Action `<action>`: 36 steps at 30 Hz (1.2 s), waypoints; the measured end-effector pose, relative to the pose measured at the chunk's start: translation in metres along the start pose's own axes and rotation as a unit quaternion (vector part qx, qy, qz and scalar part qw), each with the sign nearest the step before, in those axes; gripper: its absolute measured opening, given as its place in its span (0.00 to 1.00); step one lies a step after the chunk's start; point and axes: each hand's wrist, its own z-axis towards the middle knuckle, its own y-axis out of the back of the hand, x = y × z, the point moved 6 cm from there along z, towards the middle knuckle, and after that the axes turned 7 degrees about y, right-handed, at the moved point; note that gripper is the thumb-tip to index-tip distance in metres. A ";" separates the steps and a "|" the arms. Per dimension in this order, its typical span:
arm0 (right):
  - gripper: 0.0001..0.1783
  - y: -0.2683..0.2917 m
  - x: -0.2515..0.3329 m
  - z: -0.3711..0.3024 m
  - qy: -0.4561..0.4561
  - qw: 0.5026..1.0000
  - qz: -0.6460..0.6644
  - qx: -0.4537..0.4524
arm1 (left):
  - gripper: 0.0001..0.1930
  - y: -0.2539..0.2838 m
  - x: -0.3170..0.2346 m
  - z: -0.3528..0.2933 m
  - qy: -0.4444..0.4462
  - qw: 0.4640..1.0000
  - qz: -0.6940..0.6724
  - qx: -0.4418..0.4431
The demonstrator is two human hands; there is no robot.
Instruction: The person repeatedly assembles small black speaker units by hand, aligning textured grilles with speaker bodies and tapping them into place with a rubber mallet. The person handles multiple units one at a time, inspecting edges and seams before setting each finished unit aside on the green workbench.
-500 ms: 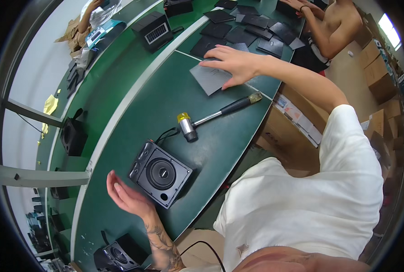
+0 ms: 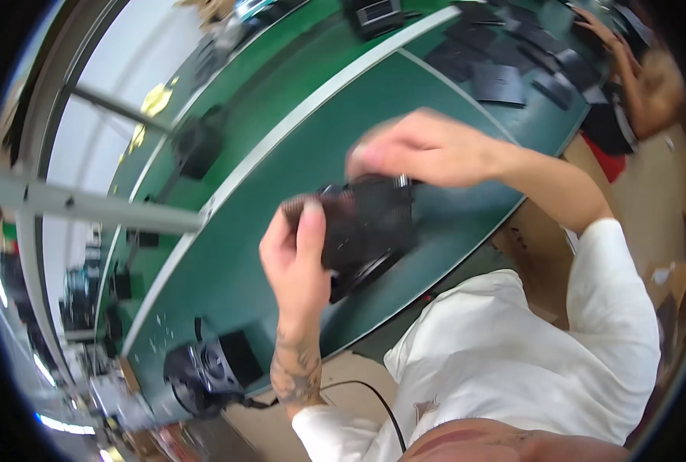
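Centrally: left hand (image 2: pixel 298 242), clamped on dark panel (image 2: pixel 366 223) over black speaker box (image 2: pixel 347 285); right hand (image 2: pixel 431 150) blurred at panel's upper edge, grip indeterminable. Beneath, green worktop (image 2: pixel 239 269); outward, white rail (image 2: pixel 427 31), second speaker (image 2: pixel 218 363), brown carton (image 2: pixel 534 242).

Near your tabletop's (image 2: pixel 239 269) left end sits a black speaker (image 2: pixel 220 360); a cardboard box (image 2: pixel 539 266) below its near edge; past the far edge, perhaps yellow paper (image 2: pixel 156 100), blurred.

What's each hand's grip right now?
Left hand: closed on the dark speaker grille, thumb on top.
Right hand: fingers curled by the grille's upper edge; blurred, hold can't be told.
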 end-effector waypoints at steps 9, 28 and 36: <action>0.40 -0.063 0.033 0.016 0.273 0.874 -0.400 -0.047 | 0.14 0.017 0.021 0.006 0.053 0.980 -0.163 -0.101; 0.45 -0.078 0.033 0.025 0.354 0.896 -0.268 -0.014 | 0.22 0.026 0.023 -0.032 0.069 0.956 -0.271 -0.088; 0.41 -0.088 0.011 0.020 0.239 0.912 -0.302 0.137 | 0.28 0.082 0.069 -0.067 0.011 0.942 -0.183 -0.282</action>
